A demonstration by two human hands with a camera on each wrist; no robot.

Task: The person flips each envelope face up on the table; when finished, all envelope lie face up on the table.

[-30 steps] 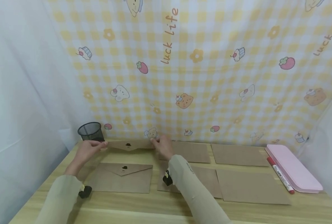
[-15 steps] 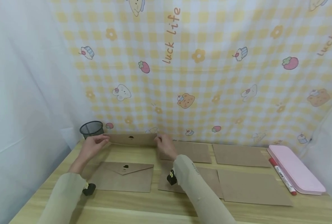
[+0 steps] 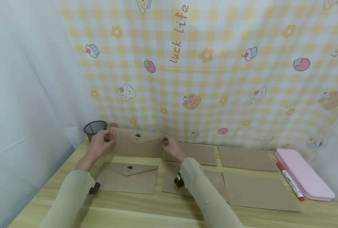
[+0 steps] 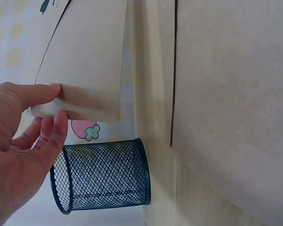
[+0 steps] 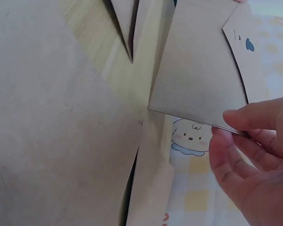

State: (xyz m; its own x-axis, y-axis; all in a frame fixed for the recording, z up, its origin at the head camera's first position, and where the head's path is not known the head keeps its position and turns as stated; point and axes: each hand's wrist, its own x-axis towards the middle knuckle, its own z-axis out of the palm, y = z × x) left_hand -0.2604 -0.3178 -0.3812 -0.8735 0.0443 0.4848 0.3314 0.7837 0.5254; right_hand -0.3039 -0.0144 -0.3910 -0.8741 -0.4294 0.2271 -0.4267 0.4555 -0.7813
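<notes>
The envelope (image 3: 140, 148) you hold is plain brown with a dark printed hat; the flat envelope (image 3: 137, 183) nearer you matches. Your sleeves (image 3: 72, 194) are beige, the table (image 3: 123, 218) pale yellowish wood-grain. You face a yellow-and-white checked cloth (image 3: 223, 74) dotted with pink strawberries. Your case (image 3: 305, 174) is pink, your marker (image 3: 291, 181) red and white.

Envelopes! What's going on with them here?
A person's left hand and right hand are pinching a brown envelope near its top corners, holding it roughly upright toward the back of the table. Its hat picture faces the person. In front of it, a second envelope with a hat on it lies flat. A black mesh cup stands near the left hand.
</notes>
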